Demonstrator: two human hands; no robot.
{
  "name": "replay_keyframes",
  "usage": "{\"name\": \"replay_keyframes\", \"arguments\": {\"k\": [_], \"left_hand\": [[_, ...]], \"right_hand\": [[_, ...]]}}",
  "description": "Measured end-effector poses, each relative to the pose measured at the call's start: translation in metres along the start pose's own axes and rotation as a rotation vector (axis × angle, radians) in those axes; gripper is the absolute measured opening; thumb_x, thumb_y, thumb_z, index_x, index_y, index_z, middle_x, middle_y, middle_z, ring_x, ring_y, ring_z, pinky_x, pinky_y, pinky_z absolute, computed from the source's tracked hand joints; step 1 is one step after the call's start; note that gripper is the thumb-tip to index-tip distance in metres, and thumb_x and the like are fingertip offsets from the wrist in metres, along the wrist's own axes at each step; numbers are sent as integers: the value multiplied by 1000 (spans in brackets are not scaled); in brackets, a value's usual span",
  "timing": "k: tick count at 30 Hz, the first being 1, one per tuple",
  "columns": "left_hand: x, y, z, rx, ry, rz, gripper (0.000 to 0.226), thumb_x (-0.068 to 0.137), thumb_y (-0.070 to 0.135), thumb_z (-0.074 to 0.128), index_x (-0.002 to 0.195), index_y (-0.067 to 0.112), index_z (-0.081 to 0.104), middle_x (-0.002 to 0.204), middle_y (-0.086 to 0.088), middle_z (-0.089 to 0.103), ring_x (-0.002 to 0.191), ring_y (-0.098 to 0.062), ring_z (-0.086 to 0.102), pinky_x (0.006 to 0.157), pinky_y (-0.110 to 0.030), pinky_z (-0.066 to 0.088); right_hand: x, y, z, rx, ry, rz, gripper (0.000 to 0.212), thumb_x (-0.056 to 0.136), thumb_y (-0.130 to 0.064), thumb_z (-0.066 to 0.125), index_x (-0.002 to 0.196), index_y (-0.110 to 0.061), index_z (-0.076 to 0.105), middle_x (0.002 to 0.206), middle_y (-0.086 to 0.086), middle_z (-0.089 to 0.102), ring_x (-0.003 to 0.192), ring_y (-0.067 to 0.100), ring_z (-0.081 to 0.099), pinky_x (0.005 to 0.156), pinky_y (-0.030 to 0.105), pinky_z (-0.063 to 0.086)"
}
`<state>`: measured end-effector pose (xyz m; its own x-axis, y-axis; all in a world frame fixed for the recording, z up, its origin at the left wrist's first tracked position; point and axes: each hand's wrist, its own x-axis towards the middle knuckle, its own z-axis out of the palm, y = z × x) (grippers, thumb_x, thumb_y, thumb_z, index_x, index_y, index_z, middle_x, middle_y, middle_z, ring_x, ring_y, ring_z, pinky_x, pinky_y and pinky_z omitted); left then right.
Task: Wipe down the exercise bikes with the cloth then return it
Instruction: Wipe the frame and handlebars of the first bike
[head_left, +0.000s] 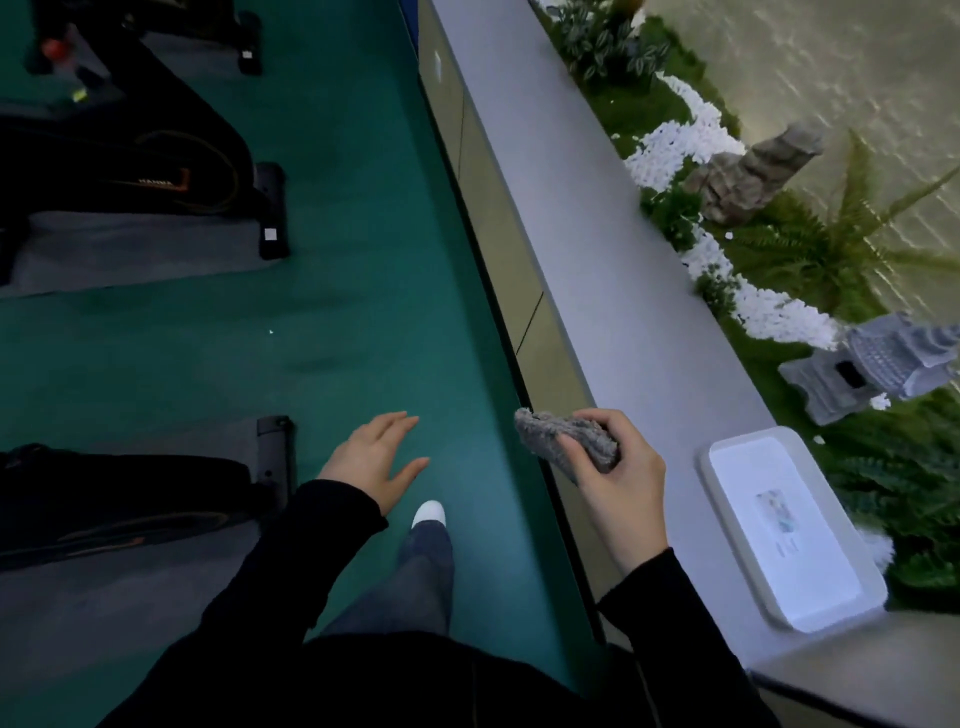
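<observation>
grey cloth in grip of right hand near white tray; left hand slack

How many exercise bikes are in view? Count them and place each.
3 along the left edge, all cropped: top bike, middle bike, bottom bike near the left hand. More may sit out of frame.

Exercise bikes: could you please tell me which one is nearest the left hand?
The lowest bike, its foot bar beside the left hand; the others stand farther up.
</observation>
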<state>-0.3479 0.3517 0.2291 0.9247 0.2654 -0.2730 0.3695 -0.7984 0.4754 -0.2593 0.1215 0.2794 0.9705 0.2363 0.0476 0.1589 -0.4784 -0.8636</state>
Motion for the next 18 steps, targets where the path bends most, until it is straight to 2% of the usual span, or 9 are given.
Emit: {"name": "replay_keyframes", "arguments": {"k": [5,8,12,15,18], "left_hand": [[81,-14,-26,99,-25,-25,58,95,47,43,145,22,29,152,6,29,138,-11,29,110,-27,25],[128,-21,-49,184,-1,-23,58,95,52,37,145,24,28,152,6,30,140,-10,24,112,-28,18],[163,-31,-70,154,63,-124,56,95,55,35,142,24,37,147,5,39,140,-11,27,113,-31,16],[189,-45,-84,132,59,-195,56,95,55,33,142,24,37,147,6,39,138,-11,29,112,-30,18],[218,-57,-97,107,47,-276,57,95,55,31,143,24,35,148,5,37,139,-12,28,112,-30,19]], "right_hand": [[84,-27,27,-69,-61,-80,21,81,-14,74,90,-30,63,89,-19,66,85,-1,61,74,11,46],[132,-40,41,-75,-59,-96,18,81,-13,74,92,-25,66,89,-15,67,85,0,62,76,18,48],[182,-48,58,-62,-121,-85,17,81,-10,73,92,-22,66,90,-12,68,86,3,63,77,23,51],[228,-52,74,-57,-177,-78,17,81,-9,73,90,-22,67,89,-10,69,86,8,64,78,26,51],[281,-55,91,-40,-234,-92,22,81,-9,73,87,-28,65,88,-13,69,83,5,64,77,20,49]]}}
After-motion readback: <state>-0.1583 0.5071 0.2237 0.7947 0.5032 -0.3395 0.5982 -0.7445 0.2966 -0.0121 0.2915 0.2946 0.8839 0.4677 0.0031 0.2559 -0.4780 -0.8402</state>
